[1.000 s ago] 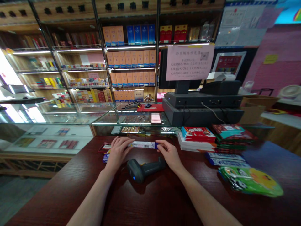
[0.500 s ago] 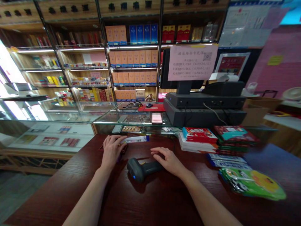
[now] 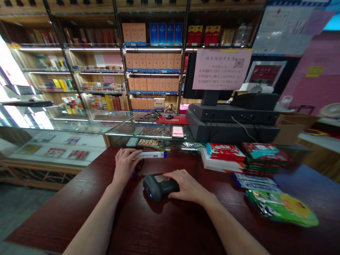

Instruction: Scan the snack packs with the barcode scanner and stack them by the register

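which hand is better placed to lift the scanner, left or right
Right, most likely: the right hand has its thumb and fingers on either side of the handle of the scanner, while the left hand is busy holding the slim packet.

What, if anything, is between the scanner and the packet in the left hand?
Nothing visible, only dark tabletop. The left hand holds the packet just beyond the scanner; the right hand is at the scanner's handle, not between them.
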Motion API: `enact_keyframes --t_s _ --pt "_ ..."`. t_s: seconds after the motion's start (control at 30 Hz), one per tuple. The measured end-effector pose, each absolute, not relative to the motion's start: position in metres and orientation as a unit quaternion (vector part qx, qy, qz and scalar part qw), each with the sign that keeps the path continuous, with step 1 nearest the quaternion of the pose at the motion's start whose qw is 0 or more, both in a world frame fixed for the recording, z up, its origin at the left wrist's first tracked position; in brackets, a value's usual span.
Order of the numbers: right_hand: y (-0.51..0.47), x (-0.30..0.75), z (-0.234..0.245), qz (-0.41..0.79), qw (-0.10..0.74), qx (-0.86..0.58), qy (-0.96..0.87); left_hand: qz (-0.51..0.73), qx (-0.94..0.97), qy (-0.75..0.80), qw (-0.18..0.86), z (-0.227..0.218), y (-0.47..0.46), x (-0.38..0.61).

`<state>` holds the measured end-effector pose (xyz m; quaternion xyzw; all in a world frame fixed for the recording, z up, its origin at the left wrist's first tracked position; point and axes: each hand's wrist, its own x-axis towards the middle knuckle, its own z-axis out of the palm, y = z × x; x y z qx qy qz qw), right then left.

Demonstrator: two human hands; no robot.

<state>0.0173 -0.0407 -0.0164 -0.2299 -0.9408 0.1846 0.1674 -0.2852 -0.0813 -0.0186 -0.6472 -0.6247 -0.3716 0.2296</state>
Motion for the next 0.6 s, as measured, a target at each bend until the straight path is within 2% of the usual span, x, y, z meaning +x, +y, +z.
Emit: enact_keyframes --t_s 0.37,0.6 --pt "-0.0425 0.0150 -0.0192 0.179 0.169 -0.227 -0.942 -0.366 -0.641 -0.638 0.221 -0.0214 -0.0801 -0.2860" --pt "-0.0385 0.0183 -0.0169 0.168 0.200 -0.263 -0.929 -0.379 -0.631 -0.638 0.227 -0.0173 -0.0829 -0.2832"
